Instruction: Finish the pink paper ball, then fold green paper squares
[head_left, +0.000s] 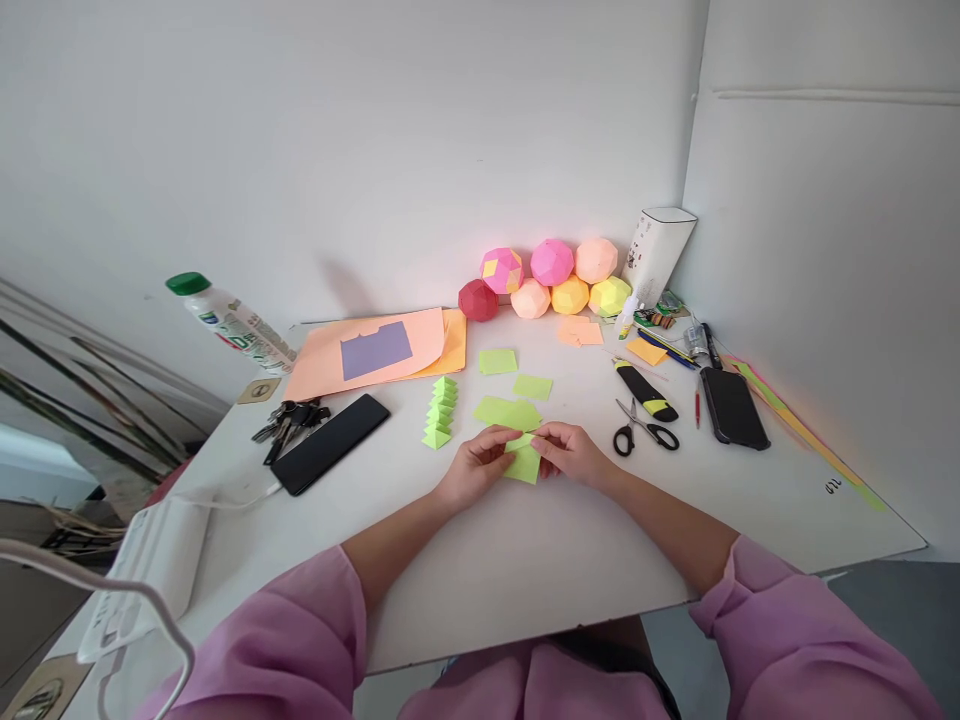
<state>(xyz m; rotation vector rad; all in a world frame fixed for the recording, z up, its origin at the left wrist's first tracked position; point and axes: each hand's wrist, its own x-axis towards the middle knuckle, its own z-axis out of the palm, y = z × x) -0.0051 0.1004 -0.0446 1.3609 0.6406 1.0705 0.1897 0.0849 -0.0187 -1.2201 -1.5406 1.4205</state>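
My left hand [478, 462] and my right hand [571, 452] meet at the middle of the white table [525, 560]. Both pinch a small green paper square [523, 462], each hand at one upper corner, fingers closed on the paper. Just beyond lie loose green paper squares [507, 411]. A row of folded green paper pieces [440, 410] stands to the left of my left hand.
Several paper balls [551, 278] sit against the far wall. Scissors [645, 431], a highlighter [645, 390], a phone [733, 407] and pens lie right. Orange paper sheets [375, 352], keys [289, 418], a black phone [330, 442] and a bottle [232, 322] lie left.
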